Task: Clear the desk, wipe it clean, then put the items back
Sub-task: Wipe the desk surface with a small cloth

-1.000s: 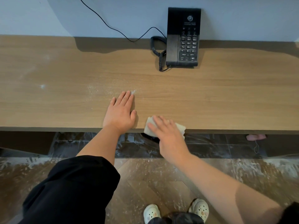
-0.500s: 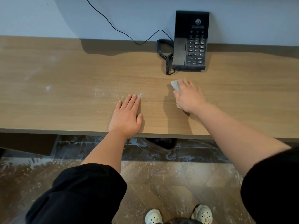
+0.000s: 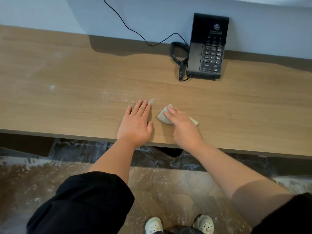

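Observation:
A long wooden desk (image 3: 67, 70) runs across the view, with white powder (image 3: 125, 99) scattered near its middle. My left hand (image 3: 136, 122) lies flat on the desk, fingers straight, its fingertips at the edge of the powder. Just to its right, my right hand (image 3: 181, 127) presses a folded pale cloth (image 3: 163, 114) onto the wood with straight fingers. The cloth shows on both sides of the hand. A black desk phone (image 3: 207, 48) with a coiled cord stands at the back by the wall.
A thin black cable (image 3: 135, 32) runs from the phone up the wall. A smaller white speck (image 3: 52, 87) sits on the desk's left part. Below the desk edge a dark bin (image 3: 166, 152) stands on a powder-streaked floor.
My right hand has drawn the cloth back from near the phone toward the front edge, ending beside my left hand. The left hand has stayed put.

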Tool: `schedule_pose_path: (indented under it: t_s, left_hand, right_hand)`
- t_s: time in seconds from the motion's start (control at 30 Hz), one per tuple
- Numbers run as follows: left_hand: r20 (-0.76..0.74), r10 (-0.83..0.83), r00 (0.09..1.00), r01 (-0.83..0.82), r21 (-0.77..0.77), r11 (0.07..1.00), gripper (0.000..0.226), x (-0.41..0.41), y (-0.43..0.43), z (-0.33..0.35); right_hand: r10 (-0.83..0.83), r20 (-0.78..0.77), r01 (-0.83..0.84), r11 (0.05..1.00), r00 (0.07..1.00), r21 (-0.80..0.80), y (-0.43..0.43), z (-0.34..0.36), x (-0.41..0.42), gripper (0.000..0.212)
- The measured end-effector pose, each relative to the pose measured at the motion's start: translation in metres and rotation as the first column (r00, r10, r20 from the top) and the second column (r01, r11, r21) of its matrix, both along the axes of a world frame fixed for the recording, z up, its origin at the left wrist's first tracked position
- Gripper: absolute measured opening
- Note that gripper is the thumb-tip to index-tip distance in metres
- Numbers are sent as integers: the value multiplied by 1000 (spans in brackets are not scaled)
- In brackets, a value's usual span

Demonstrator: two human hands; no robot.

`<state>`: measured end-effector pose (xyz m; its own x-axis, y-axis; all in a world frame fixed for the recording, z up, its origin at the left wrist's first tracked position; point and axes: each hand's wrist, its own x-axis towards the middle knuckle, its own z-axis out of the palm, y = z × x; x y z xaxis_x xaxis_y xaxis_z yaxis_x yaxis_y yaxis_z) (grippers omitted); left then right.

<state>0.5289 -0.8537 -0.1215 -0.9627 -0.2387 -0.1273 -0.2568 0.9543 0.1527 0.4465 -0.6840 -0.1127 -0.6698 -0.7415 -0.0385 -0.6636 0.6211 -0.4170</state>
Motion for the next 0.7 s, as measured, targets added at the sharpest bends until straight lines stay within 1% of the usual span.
schedule_pose_path:
  t_s: [0.03, 0.07, 0.13, 0.2, 0.23, 0.33, 0.43, 0.5, 0.57, 0.7]
  left_hand:
    - [-2, 1, 1000, -1, 9, 1000, 64, 0, 0, 1]
    - [-7, 2, 1000, -2, 21, 1000, 65, 0, 0, 3]
    - [-14, 15, 1000, -14, 63, 998, 67, 3, 1, 8]
    - [-45, 33, 998, -30, 70, 997, 68, 6, -4, 10]
    - [-61, 30, 998, -27, 52, 998, 68, 6, -8, 11]
    - [-55, 46, 997, -46, -3, 999, 67, 11, -33, 13]
    - [9, 139, 990, -139, 10, 990, 67, 19, -53, 8]
    - [13, 154, 988, -154, 34, 987, 66, 21, -55, 6]
    - [13, 141, 990, -142, 52, 989, 65, 20, -54, 7]
    - [15, 147, 989, -147, 45, 988, 63, 19, -56, 5]
  right_hand:
    - [22, 24, -22, 1000, 999, -8, -2, 0, 5, 77]
    - [9, 51, -8, 1000, 999, -24, -3, 4, 4, 75]
    - [-125, 108, 132, 989, 986, -61, 0, 18, -2, 69]
    - [-305, 78, 311, 947, 949, -82, 6, 25, -17, 63]
    - [-355, 40, 357, 933, 934, -52, 9, 26, -25, 63]
    - [-370, -21, 371, 925, 929, 78, 7, 14, -38, 67]
    - [-429, -43, 431, 901, 902, 59, -13, 5, -43, 68]
    - [-449, -45, 451, 891, 893, 53, -30, 4, -50, 69]
    - [-426, -43, 428, 901, 904, 69, -48, 4, -59, 70]
    - [-313, -28, 315, 945, 949, 89, -85, 8, -73, 75]
